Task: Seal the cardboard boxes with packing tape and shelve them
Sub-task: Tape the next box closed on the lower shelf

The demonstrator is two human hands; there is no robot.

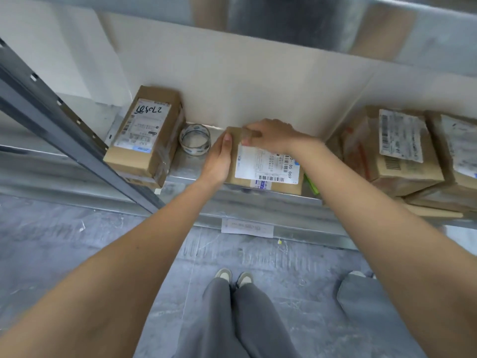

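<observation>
- Now the metal shelf (258,202) carries several labelled boxes.
- Middle cardboard box (265,171) lies flat at the front edge.
- Left hand (219,158) lies open against its left side.
- Right hand (271,135) presses its far end, fingers bent over.
- Tape roll (195,139) stands just left of it.

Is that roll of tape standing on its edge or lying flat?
Lying flat: the tape roll rests on the shelf with its round hole facing up.

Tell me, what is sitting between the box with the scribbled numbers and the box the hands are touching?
A roll of clear tape stands on the shelf between the scribbled box and the held box, seen in the head view.
</observation>
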